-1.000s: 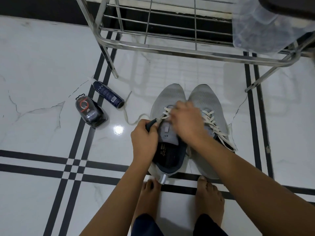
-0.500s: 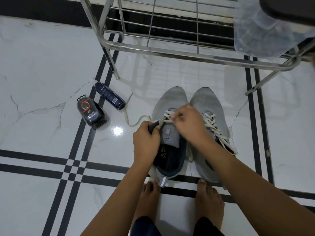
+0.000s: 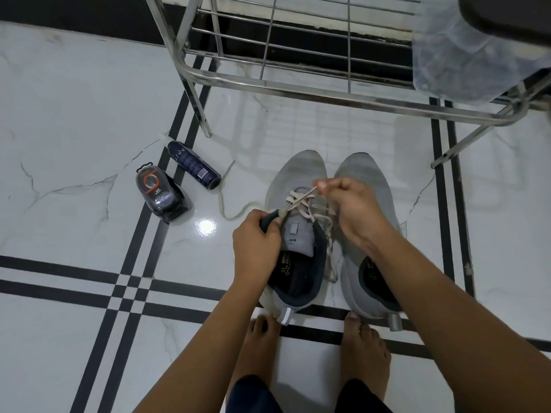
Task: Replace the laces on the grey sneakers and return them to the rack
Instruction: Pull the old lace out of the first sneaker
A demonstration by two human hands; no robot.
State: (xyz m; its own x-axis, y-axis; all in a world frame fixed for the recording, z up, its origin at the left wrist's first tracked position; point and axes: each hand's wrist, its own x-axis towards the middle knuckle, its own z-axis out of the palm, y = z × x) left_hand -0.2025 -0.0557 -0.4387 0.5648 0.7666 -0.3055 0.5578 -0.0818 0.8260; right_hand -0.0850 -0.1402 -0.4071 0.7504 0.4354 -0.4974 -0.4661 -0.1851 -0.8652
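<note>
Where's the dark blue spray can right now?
In the head view, the dark blue spray can lies on its side on the floor, left of the grey sneakers, between the black blister pack and the steel rack's leg.

Two grey sneakers sat side by side on the white marble floor (image 3: pixel 74 114), toes toward the steel rack (image 3: pixel 298 84); the left hand (image 3: pixel 256 234) gripped a dark-handled tool (image 3: pixel 272 217) (pliers or scissors, hard to tell), its metal tip at the cream lace (image 3: pixel 304 195) of the left sneaker (image 3: pixel 298 171); the right hand (image 3: pixel 354 210), above the right sneaker (image 3: pixel 366 174), pinched that lace taut; a loose lace (image 3: pixel 222 201) trailed on the floor near a fallen dark spray can (image 3: pixel 193 165) and a clear-cased polish pack (image 3: pixel 161 195).
</note>
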